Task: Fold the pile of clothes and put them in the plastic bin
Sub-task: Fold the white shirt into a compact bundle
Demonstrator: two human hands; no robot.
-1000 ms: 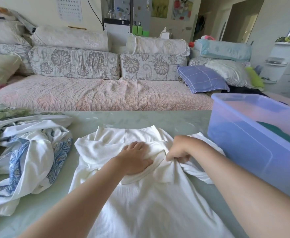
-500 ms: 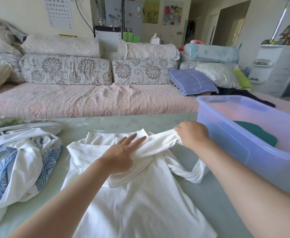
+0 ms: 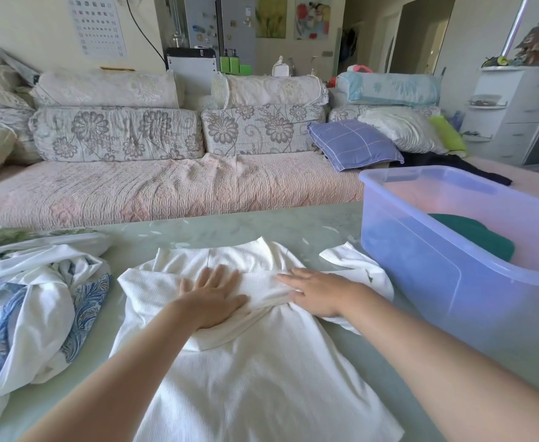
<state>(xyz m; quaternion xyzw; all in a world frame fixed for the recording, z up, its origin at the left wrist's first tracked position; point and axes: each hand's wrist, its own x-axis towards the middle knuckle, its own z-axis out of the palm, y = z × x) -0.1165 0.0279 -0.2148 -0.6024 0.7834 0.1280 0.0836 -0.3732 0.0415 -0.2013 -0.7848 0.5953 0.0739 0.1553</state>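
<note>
A: Taking the plastic bin as the mark, where is the white top?

B: The white top (image 3: pixel 255 378) lies spread on the pale green table (image 3: pixel 229 228), just left of the plastic bin (image 3: pixel 421 282). One sleeve end lies close to the bin's left wall; I cannot tell whether it touches.

A: And the hands?

B: Both are on the top, left of the bin. The right hand (image 3: pixel 319 291), the nearer to the bin, rests palm down with straight fingers on a folded band of cloth across the chest. The left hand (image 3: pixel 212 298), farther from the bin, presses flat on the same band with its fingers spread. Neither hand grips anything.

A: The pile of clothes?

B: The pile of clothes (image 3: pixel 32 307), white cloth and blue-patterned cloth, sits crumpled well left of the bin, beyond the top and just beside its far edge.

A: Anything in the bin?

B: A dark green garment (image 3: pixel 478 237) lies at the bottom. Behind the bin stands a sofa (image 3: pixel 166 189) with a blue checked pillow (image 3: pixel 352 143) on it.
</note>
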